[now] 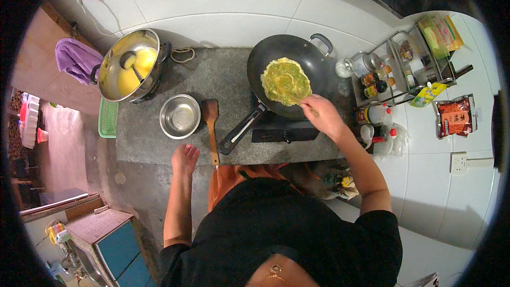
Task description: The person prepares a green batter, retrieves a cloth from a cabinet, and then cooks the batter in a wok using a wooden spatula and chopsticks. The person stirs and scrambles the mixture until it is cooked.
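Observation:
My right hand (pixel 321 114) is at the near right rim of a black wok (pixel 279 46), its fingers closed on a thin light-coloured handle whose far end is hard to make out against the food. A yellow-green egg pancake (pixel 286 81) lies in the wok, which rests on a black stove (pixel 285 132). My left hand (pixel 185 160) hovers at the counter's front edge with nothing in it, fingers slightly curled. Beyond it stands a steel bowl (pixel 180 116), and beside that lies a wooden spatula (pixel 210 116). At the back left, a steel pot (pixel 115 65) holds yellow batter and a ladle (pixel 129 60).
The wok's long handle (pixel 241 129) points towards the counter's front edge. A metal rack (pixel 392 40) with jars and bottles stands at the right. A green plastic basket (pixel 108 121) and a purple towel (pixel 75 59) are at the left.

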Tool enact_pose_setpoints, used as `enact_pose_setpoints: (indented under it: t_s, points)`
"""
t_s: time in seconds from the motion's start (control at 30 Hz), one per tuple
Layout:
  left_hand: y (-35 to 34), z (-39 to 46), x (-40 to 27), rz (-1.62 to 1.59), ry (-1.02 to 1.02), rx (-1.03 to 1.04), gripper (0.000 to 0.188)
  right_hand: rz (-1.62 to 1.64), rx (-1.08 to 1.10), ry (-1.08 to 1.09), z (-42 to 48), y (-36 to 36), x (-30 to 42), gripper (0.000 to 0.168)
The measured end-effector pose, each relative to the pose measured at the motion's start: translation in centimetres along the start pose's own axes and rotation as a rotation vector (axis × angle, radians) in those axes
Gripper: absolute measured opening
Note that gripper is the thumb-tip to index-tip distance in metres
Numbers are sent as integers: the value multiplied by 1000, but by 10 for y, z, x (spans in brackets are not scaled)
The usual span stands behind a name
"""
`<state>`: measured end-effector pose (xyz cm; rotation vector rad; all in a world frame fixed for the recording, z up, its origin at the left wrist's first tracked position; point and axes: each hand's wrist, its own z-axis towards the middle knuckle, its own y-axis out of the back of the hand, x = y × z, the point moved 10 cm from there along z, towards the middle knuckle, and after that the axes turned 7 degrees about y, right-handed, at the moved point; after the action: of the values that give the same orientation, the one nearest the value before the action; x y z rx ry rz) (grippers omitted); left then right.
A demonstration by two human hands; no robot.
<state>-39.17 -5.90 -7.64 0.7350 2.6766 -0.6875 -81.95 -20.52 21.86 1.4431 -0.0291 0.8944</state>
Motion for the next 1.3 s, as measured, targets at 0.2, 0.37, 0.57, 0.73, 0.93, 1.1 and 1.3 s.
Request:
enact_pose_setpoints:
  t_s: [0.2,0.37,0.57,0.73,0.93,1.1,1.3]
  points:
    - [-129,-97,-7,428,-131,355,32,40,-232,45,43,2,-54,21]
    - [-196,-147,8,854,-298,546,49,586,-328,-427,-21,47,-113,19]
    - [-224,-158,32,960,-241,675,47,614,-495,-442,-13,28,-154,18]
    - [-225,-157,32,983,-263,689,48,585,-301,-228,29,-7,-127,17]
    - [-224,-157,34,967,-248,691,47,356,-81,-177,-18,25,-86,14]
    - [-223,-154,36,960,-235,688,47,160,-19,101,12,-2,3,16]
    - [-223,-157,33,968,-228,665,47,-49,-173,58,36,8,-60,15]
